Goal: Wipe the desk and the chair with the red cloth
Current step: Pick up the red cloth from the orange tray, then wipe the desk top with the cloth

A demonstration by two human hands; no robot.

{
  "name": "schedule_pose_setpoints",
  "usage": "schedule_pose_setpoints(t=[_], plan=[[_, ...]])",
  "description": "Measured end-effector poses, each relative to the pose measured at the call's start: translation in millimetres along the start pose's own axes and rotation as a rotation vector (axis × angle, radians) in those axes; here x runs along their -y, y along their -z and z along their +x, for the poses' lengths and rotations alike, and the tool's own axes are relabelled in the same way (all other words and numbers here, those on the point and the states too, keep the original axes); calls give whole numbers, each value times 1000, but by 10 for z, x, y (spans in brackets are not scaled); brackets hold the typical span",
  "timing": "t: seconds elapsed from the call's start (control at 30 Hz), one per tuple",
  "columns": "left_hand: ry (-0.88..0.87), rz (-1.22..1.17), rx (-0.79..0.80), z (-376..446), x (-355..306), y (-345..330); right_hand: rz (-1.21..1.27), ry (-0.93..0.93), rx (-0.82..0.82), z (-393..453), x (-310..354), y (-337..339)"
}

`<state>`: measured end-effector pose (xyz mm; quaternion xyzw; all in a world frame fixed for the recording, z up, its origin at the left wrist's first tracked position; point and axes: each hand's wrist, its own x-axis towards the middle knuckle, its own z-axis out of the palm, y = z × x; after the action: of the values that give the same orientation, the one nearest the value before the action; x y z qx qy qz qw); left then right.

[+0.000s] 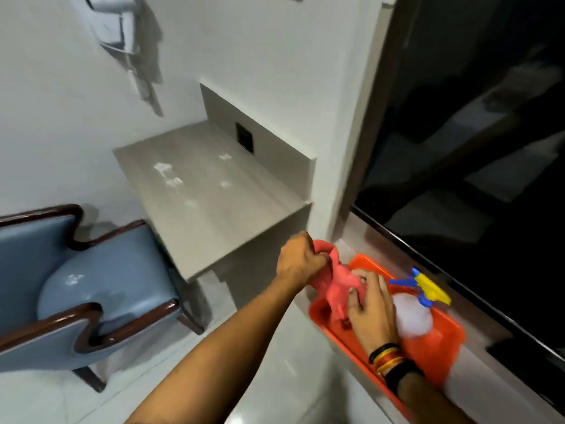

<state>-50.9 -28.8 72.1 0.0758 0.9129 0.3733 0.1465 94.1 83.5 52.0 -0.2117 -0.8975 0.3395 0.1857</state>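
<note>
The red cloth (337,281) hangs bunched over the near end of an orange tray (434,350). My left hand (298,261) is shut on the cloth's upper end, just below the desk's front right corner. My right hand (371,307) grips the cloth's lower part inside the tray. The grey desk (211,191) is built into a wall niche and carries several white smears. The blue padded chair (101,289) with dark wood trim stands at the lower left, with a white smear on its seat.
A spray bottle (419,301) with a yellow and blue trigger lies in the tray, on a ledge below a dark window (477,133). A black socket (244,137) is set in the desk's back panel. A white fixture hangs on the wall at upper left. Pale tiled floor below.
</note>
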Motion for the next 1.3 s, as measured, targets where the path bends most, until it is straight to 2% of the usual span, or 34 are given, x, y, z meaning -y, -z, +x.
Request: schedule_pose_setpoints(t=[0.1, 0.17, 0.23, 0.37, 0.57, 0.67, 0.73, 0.8, 0.87, 0.93, 1.07, 1.3], plan=[[101, -87, -95, 176, 438, 755, 91, -13, -2, 413, 530, -351], [166, -224, -134, 322, 811, 1165, 156, -28, -4, 674, 891, -632], [209, -358, -151, 422, 1123, 1427, 212, -69, 17, 916, 1178, -894], [262, -426, -133, 660, 1516, 1644, 227, -104, 67, 1402, 1540, -1436], [302, -217, -94, 1442, 1888, 1606, 179, -77, 125, 2518, 1709, -2392], [224, 81, -61, 1951, 2026, 1555, 82, -50, 166, 3083, 1664, -2952], [158, 272, -118, 2228, 2125, 1564, -79, -51, 246, 3170, 1603, -3369], [67, 355, -228, 2476, 2278, 1576, -264, -44, 343, 2984, 1533, -3794], [33, 395, -308, 2640, 2455, 1618, -398, 35, 333, 2723, 1460, -4066], [106, 396, -338, 2807, 2668, 1697, -434, 116, 293, 2790, 1463, -4283], [187, 351, -401, 3123, 2992, 1903, -453, 237, 363, 3532, 1757, -4711], [75, 388, -386, 3376, 3229, 1861, -488, 302, 410, 5008, 2378, -5673]])
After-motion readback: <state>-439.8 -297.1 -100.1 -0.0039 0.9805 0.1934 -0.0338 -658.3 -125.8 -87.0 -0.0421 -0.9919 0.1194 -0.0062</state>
